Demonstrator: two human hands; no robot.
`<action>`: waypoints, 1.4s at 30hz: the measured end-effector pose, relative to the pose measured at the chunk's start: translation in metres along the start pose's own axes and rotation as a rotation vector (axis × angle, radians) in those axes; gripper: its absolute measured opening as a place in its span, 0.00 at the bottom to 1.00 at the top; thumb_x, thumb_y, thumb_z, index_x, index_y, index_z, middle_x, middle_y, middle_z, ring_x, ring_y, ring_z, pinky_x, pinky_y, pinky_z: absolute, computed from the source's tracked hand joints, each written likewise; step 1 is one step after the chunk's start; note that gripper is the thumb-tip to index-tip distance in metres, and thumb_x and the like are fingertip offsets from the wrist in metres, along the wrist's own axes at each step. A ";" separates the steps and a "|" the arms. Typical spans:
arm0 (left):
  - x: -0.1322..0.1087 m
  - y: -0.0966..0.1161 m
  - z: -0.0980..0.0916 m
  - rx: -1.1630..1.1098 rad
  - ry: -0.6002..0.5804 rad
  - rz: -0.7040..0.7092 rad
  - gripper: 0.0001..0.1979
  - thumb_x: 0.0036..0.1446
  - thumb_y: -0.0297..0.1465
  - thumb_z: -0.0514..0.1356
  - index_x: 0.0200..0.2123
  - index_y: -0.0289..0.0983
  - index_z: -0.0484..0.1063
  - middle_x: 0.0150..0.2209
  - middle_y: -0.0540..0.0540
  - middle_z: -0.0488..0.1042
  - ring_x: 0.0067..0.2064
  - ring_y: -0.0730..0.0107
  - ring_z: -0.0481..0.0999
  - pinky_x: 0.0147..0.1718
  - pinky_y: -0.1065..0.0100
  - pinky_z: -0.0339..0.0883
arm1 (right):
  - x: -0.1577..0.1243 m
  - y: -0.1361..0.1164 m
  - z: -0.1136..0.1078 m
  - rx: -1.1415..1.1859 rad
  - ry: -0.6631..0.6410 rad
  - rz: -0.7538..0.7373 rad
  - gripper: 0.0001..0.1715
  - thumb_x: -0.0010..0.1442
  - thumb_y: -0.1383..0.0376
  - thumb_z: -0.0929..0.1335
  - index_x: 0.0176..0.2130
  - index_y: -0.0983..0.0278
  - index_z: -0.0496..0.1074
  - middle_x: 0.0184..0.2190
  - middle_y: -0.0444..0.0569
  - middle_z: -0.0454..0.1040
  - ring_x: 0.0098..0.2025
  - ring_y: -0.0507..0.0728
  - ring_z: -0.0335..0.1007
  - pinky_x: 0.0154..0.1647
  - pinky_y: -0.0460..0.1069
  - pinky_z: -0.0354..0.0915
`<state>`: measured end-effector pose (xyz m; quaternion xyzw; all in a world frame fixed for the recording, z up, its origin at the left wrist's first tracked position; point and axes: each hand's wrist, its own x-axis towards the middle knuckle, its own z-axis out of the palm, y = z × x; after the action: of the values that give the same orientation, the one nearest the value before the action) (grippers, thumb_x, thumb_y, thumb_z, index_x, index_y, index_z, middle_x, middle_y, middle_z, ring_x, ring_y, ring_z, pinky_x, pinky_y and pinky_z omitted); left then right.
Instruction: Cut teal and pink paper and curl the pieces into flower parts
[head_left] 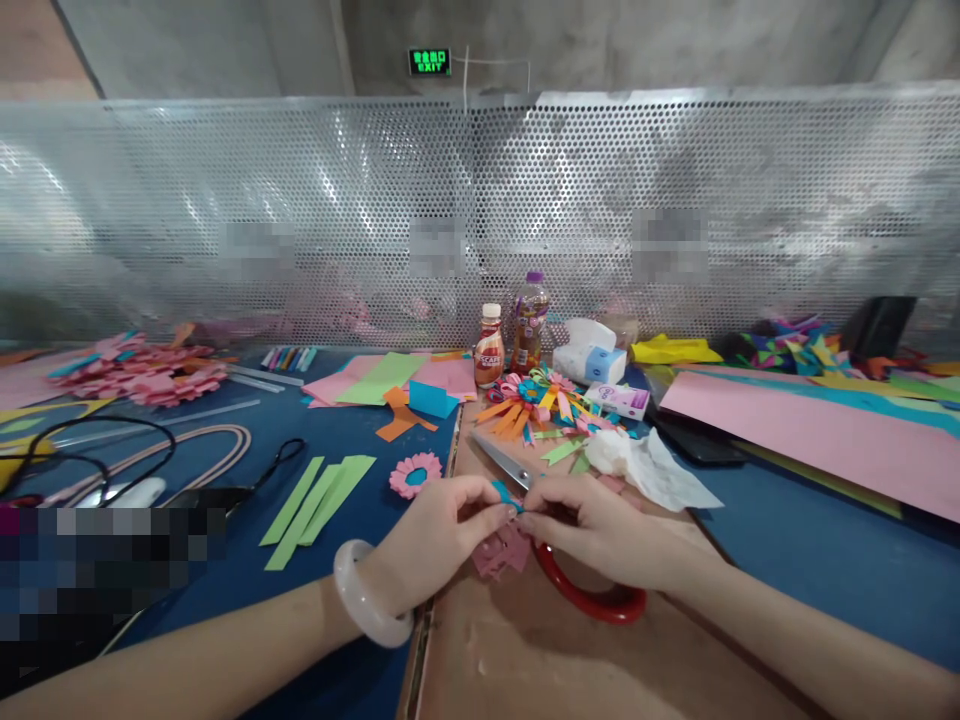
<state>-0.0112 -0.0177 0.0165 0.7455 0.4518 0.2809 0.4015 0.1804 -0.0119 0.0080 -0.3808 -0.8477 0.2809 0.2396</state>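
A white bracelet [347,585] sits on the left wrist. The brown board [510,660] lies under both hands. A big pair of scissors [504,462] rests on the board below the right hand [600,525]. Its red handles are on the near side, and its blades point away to the left. A bit of pink paper [501,552] is just below the fingertips.

The left hand [439,530] has its thumb and finger pinched on a small blue paper [506,492]. The right hand's thumb and finger are close together too, pinching the other end. So the blue paper is up between the two hands, over the board.

To the left, green strips [322,510] lie on the blue table [292,620]. A pink paper flower [415,474] with a blue middle is near the left hand. Past the right hand is a crumpled white tissue [660,470]. Farther back is a pile of bright paper flowers [532,400]. Behind it stand two bottles [490,352] and a tissue pack [592,358]. Last comes a shiny wall full of holes [525,180].
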 end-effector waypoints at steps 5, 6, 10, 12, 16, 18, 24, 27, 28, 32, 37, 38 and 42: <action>0.000 0.001 0.001 0.021 0.012 0.006 0.10 0.54 0.34 0.54 0.25 0.35 0.66 0.25 0.51 0.68 0.29 0.72 0.67 0.30 0.72 0.60 | 0.000 -0.003 0.001 0.066 -0.010 0.045 0.12 0.59 0.63 0.61 0.27 0.64 0.66 0.21 0.39 0.63 0.24 0.48 0.57 0.26 0.43 0.53; 0.000 0.001 0.002 0.019 0.012 0.007 0.10 0.54 0.33 0.53 0.24 0.35 0.66 0.24 0.51 0.68 0.28 0.72 0.67 0.30 0.72 0.60 | 0.000 -0.003 0.001 0.074 -0.008 0.054 0.12 0.59 0.63 0.61 0.27 0.64 0.66 0.21 0.39 0.63 0.24 0.48 0.57 0.25 0.43 0.53; 0.000 0.000 0.002 -0.060 0.007 -0.023 0.10 0.53 0.34 0.54 0.24 0.35 0.66 0.23 0.51 0.69 0.26 0.73 0.69 0.29 0.71 0.62 | -0.001 -0.005 0.002 0.088 -0.011 0.107 0.12 0.59 0.61 0.62 0.26 0.64 0.65 0.21 0.40 0.64 0.24 0.48 0.58 0.25 0.43 0.53; 0.001 -0.002 0.002 -0.157 -0.045 -0.067 0.11 0.53 0.37 0.54 0.26 0.35 0.67 0.24 0.50 0.72 0.24 0.73 0.70 0.26 0.71 0.64 | -0.002 -0.007 0.002 0.089 -0.009 0.121 0.12 0.59 0.61 0.62 0.26 0.64 0.65 0.21 0.40 0.65 0.25 0.48 0.59 0.26 0.43 0.55; 0.004 -0.003 0.002 -0.377 -0.066 -0.204 0.18 0.54 0.45 0.50 0.30 0.35 0.66 0.24 0.46 0.75 0.19 0.71 0.71 0.15 0.72 0.62 | -0.003 -0.010 0.004 0.032 0.031 0.102 0.14 0.60 0.61 0.61 0.25 0.64 0.64 0.21 0.42 0.68 0.26 0.49 0.62 0.28 0.43 0.57; 0.005 -0.001 0.002 -0.444 -0.045 -0.278 0.22 0.54 0.48 0.48 0.31 0.34 0.66 0.23 0.44 0.75 0.20 0.68 0.73 0.11 0.73 0.60 | -0.004 -0.009 0.007 -0.090 0.078 0.095 0.14 0.60 0.63 0.60 0.25 0.64 0.65 0.21 0.42 0.69 0.25 0.50 0.63 0.27 0.44 0.58; 0.003 0.006 0.002 -0.481 -0.180 -0.341 0.27 0.53 0.51 0.47 0.24 0.32 0.66 0.21 0.40 0.75 0.17 0.70 0.71 0.08 0.76 0.58 | -0.010 -0.003 0.008 -0.794 0.114 -0.303 0.11 0.58 0.70 0.60 0.26 0.63 0.66 0.24 0.46 0.70 0.25 0.53 0.65 0.24 0.47 0.56; 0.003 0.004 0.001 -0.514 -0.235 -0.313 0.20 0.52 0.47 0.52 0.25 0.33 0.64 0.22 0.41 0.75 0.19 0.70 0.72 0.09 0.78 0.58 | -0.014 -0.007 0.002 -1.009 0.107 -0.390 0.09 0.56 0.73 0.60 0.31 0.64 0.67 0.27 0.49 0.71 0.27 0.55 0.66 0.25 0.49 0.58; 0.003 0.003 0.001 -0.528 -0.248 -0.304 0.18 0.52 0.45 0.54 0.26 0.34 0.63 0.23 0.41 0.76 0.20 0.70 0.73 0.10 0.78 0.59 | -0.015 -0.009 0.000 -1.020 0.117 -0.403 0.09 0.56 0.73 0.60 0.32 0.63 0.67 0.28 0.48 0.71 0.27 0.55 0.66 0.25 0.49 0.58; 0.003 0.000 0.000 -0.547 -0.266 -0.278 0.14 0.52 0.41 0.55 0.28 0.35 0.62 0.24 0.43 0.76 0.20 0.73 0.72 0.11 0.78 0.61 | -0.014 -0.014 -0.002 -1.014 0.140 -0.391 0.10 0.58 0.72 0.59 0.32 0.63 0.67 0.28 0.47 0.71 0.27 0.54 0.67 0.25 0.48 0.58; 0.004 -0.002 0.001 -0.533 -0.227 -0.281 0.16 0.51 0.43 0.56 0.29 0.35 0.61 0.24 0.45 0.75 0.21 0.72 0.72 0.12 0.76 0.62 | -0.010 -0.013 0.000 -0.915 0.189 -0.361 0.11 0.62 0.66 0.58 0.34 0.63 0.68 0.31 0.49 0.73 0.31 0.54 0.69 0.24 0.47 0.58; 0.004 -0.002 0.001 -0.533 -0.217 -0.288 0.16 0.51 0.44 0.56 0.29 0.35 0.61 0.23 0.45 0.74 0.20 0.72 0.72 0.12 0.76 0.63 | -0.010 -0.013 0.000 -0.901 0.193 -0.355 0.12 0.62 0.66 0.58 0.34 0.63 0.68 0.32 0.49 0.73 0.32 0.54 0.69 0.24 0.47 0.59; 0.005 -0.004 0.002 -0.512 -0.211 -0.267 0.17 0.51 0.44 0.56 0.29 0.36 0.60 0.23 0.47 0.73 0.20 0.73 0.71 0.13 0.76 0.63 | -0.010 -0.013 0.000 -0.891 0.174 -0.358 0.13 0.62 0.67 0.57 0.38 0.64 0.69 0.34 0.50 0.73 0.32 0.54 0.70 0.24 0.47 0.59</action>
<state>-0.0094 -0.0132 0.0120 0.5791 0.4160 0.2513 0.6545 0.1794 -0.0271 0.0146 -0.3168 -0.9144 -0.1879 0.1678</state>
